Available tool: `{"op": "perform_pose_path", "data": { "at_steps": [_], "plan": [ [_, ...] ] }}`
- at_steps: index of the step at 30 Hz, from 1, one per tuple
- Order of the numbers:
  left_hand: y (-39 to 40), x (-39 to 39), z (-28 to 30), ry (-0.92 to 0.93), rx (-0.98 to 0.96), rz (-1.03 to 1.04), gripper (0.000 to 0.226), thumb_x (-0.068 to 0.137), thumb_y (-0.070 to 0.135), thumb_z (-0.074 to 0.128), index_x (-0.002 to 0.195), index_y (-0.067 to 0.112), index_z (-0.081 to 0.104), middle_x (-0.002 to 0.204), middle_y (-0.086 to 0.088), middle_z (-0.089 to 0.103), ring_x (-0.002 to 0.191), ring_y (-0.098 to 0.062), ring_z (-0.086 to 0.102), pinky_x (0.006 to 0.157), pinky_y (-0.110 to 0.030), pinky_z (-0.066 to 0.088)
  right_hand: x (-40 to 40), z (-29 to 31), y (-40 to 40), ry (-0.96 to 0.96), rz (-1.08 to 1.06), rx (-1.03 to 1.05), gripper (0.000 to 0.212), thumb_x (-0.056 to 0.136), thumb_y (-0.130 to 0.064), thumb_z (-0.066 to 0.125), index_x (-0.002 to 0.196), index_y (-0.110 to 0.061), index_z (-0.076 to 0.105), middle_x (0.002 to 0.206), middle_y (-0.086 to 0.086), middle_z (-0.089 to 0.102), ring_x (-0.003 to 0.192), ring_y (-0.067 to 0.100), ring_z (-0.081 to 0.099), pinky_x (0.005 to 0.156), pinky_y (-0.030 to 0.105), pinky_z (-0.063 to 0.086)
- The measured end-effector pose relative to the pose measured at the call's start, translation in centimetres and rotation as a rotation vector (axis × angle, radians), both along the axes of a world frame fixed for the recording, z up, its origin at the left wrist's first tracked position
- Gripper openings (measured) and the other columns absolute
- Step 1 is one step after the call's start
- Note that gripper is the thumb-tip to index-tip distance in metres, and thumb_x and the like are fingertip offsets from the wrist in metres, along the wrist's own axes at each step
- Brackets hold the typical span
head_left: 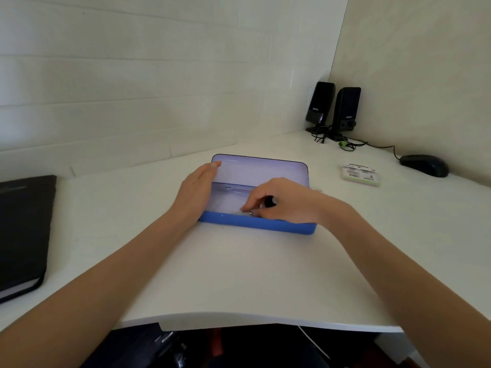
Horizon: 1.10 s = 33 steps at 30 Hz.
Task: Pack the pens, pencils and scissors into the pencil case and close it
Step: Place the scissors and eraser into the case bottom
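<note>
White desk [239, 274] runs out from the near edge, with both forearms reaching across it to a blue pencil case [255, 223] that sits open in the middle. The right hand [281, 201] is down inside the tray, fingers curled around a dark-capped pen or marker [270, 201] and pressing on some pale items lying there; what exactly lies under the hand is too blurred to tell. The left hand [198, 188] is flat and unclenched, grasping nothing, resting against the left end of the case with its fingertips at the raised clear lid [261, 170]. No scissors show anywhere.

The risk, as I judge it: if the left hand eases off, the lid may drop onto the right knuckles, or the light case may skid. A pen lying crooked could stop the lid from shutting.

Farther back lie a black folder [24, 235], a small card packet [360, 175], a mouse [425, 166] and 2 speakers [333, 107].
</note>
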<state>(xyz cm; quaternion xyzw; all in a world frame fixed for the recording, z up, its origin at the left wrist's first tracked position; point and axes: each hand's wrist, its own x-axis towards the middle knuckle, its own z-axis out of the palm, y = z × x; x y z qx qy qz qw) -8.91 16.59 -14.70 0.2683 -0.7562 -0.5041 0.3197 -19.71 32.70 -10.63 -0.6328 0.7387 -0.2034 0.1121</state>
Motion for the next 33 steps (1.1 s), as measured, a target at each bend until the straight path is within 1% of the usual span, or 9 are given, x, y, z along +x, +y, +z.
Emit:
{"op": "perform_pose_path", "data": {
  "at_steps": [4, 9, 15, 18, 20, 23, 25, 30, 33],
  "plan": [
    [0.0, -0.1, 0.2, 0.032, 0.049, -0.071, 0.035, 0.098, 0.027, 0.038, 0.131, 0.026, 0.052, 0.133, 0.014, 0.048, 0.126, -0.003, 0.039, 0.111, -0.024, 0.024, 0.4, -0.9, -1.3, -0.048, 0.009, -0.051, 0.021, 0.085, -0.006, 0.065, 0.102, -0.012, 0.075, 0.084, -0.005, 0.058, 0.075, 0.005, 0.055, 0.073, 0.015, 0.045],
    [0.1, 0.1, 0.3, 0.026, 0.06, -0.093, 0.055, 0.086, -0.001, 0.046, 0.133, 0.027, 0.05, 0.149, 0.005, 0.039, 0.143, -0.009, 0.022, 0.118, -0.032, 0.017, 0.7, -1.3, -1.4, -0.118, 0.012, -0.072, 0.024, 0.085, -0.005, 0.064, 0.103, -0.015, 0.075, 0.082, -0.005, 0.054, 0.087, 0.016, 0.058, 0.087, 0.024, 0.047],
    [1.0, 0.3, 0.3, -0.082, -0.037, -0.167, 0.076, 0.079, -0.014, 0.043, 0.139, 0.032, 0.039, 0.159, 0.005, 0.008, 0.146, -0.005, -0.006, 0.11, -0.022, 0.011, 0.4, -1.3, -0.6, -0.23, 0.015, -0.163, 0.023, 0.082, -0.005, 0.068, 0.103, -0.012, 0.074, 0.085, -0.007, 0.07, 0.084, 0.006, 0.066, 0.082, 0.02, 0.052],
    [1.5, 0.1, -0.3, -0.127, -0.136, -0.195, 0.085, 0.073, -0.023, 0.03, 0.138, 0.031, 0.042, 0.159, 0.003, 0.011, 0.145, -0.005, -0.01, 0.1, -0.015, 0.011, -1.7, 0.2, 0.9, -0.49, -0.191, -0.405, 0.017, 0.082, -0.003, 0.068, 0.097, -0.008, 0.073, 0.086, -0.001, 0.073, 0.076, -0.003, 0.066, 0.075, 0.008, 0.046],
    [1.5, 0.2, -0.7, -0.102, -0.16, -0.166, 0.087, 0.069, -0.024, 0.022, 0.134, 0.028, 0.047, 0.158, 0.001, 0.018, 0.146, -0.006, -0.007, 0.096, -0.009, 0.008, -4.3, 0.6, 2.1, -0.345, -0.46, -0.522, 0.016, 0.084, -0.005, 0.064, 0.093, -0.014, 0.074, 0.084, -0.002, 0.072, 0.076, 0.003, 0.065, 0.074, 0.013, 0.046],
    [1.5, 0.2, -0.8, -0.062, -0.144, -0.089, 0.086, 0.066, -0.025, 0.019, 0.127, 0.024, 0.055, 0.155, -0.003, 0.026, 0.147, -0.009, 0.001, 0.088, -0.004, 0.013, -7.6, -0.6, 4.1, 0.065, -0.822, -0.247, 0.023, 0.088, -0.015, 0.055, 0.094, -0.029, 0.071, 0.097, -0.005, 0.07, 0.092, 0.016, 0.062, 0.088, 0.035, 0.048],
    [1.6, 0.2, -0.7, -0.037, -0.121, -0.056, 0.085, 0.067, -0.026, 0.02, 0.122, 0.026, 0.058, 0.155, -0.004, 0.028, 0.147, -0.009, 0.005, 0.096, -0.009, 0.013, -8.9, -1.2, 4.9, 0.066, -0.914, -0.078, 0.024, 0.088, -0.016, 0.055, 0.098, -0.031, 0.069, 0.107, -0.005, 0.069, 0.105, 0.019, 0.06, 0.096, 0.044, 0.045],
    [2.1, 0.6, -0.4, 0.01, -0.075, 0.056, 0.078, 0.067, -0.025, 0.021, 0.113, 0.02, 0.065, 0.151, -0.004, 0.035, 0.146, -0.013, 0.012, 0.117, -0.029, 0.013, -8.6, -0.2, 5.7, -0.134, -0.68, 0.1, 0.034, 0.089, -0.024, 0.061, 0.123, -0.023, 0.062, 0.13, 0.001, 0.06, 0.113, 0.018, 0.055, 0.092, 0.028, 0.039],
    [2.1, 0.7, -0.3, 0.006, -0.092, 0.088, 0.078, 0.066, -0.024, 0.021, 0.106, 0.023, 0.067, 0.15, -0.005, 0.037, 0.146, -0.011, 0.016, 0.113, -0.03, 0.021, -8.0, -0.2, 5.2, -0.07, -0.615, 0.215, 0.045, 0.089, -0.033, 0.06, 0.133, -0.027, 0.053, 0.139, -0.001, 0.05, 0.125, 0.022, 0.047, 0.097, 0.031, 0.035]
  ]
}}
